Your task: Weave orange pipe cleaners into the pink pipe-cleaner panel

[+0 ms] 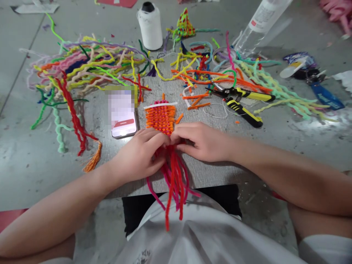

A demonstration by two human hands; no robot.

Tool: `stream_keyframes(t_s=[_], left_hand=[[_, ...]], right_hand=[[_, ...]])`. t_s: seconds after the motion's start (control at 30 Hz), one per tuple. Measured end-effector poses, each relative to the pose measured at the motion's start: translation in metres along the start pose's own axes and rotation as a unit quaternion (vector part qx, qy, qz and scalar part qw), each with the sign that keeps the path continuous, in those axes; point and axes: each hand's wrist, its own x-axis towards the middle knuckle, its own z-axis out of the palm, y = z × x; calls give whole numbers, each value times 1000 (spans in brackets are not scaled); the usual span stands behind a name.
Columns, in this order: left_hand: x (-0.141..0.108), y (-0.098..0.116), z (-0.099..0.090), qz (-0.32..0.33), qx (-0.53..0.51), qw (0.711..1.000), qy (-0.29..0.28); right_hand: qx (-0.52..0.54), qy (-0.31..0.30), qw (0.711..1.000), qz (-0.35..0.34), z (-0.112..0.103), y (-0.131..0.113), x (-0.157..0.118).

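An orange and pink woven piece of pipe cleaners [161, 118] lies on the grey board [209, 176] in front of me. Its loose red and pink ends [174, 183] hang over the near edge toward my lap. My left hand [139, 156] pinches the woven piece's near edge from the left. My right hand [202, 141] pinches the same edge from the right, fingertips touching the left hand's. A white strip lies across the far end of the weave.
A phone [123, 115] lies just left of the weave. Yellow-black pliers [242, 104] lie to the right. Piles of coloured pipe cleaners [82, 68] spread across the back, with a white thread spool [150, 25], a clear bottle [258, 24] and a small woven cone [184, 24].
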Motion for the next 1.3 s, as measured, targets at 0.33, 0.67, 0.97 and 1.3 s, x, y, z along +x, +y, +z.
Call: stream_keyframes(t_s=[0.33, 0.67, 0.97, 1.3], left_hand=[[0, 1, -1, 2, 16, 999, 46], [-2, 3, -4, -23, -31, 996, 81], [-5, 0, -10, -64, -141, 987, 51], [-2, 0, -11, -78, -185, 979, 46]], right_hand=[[-7, 7, 1000, -7, 8, 4, 1], [-179, 30, 978, -99, 9, 13, -1], [-278, 18, 952, -129, 9, 10, 1], [-339, -54, 931, -124, 19, 10, 5]])
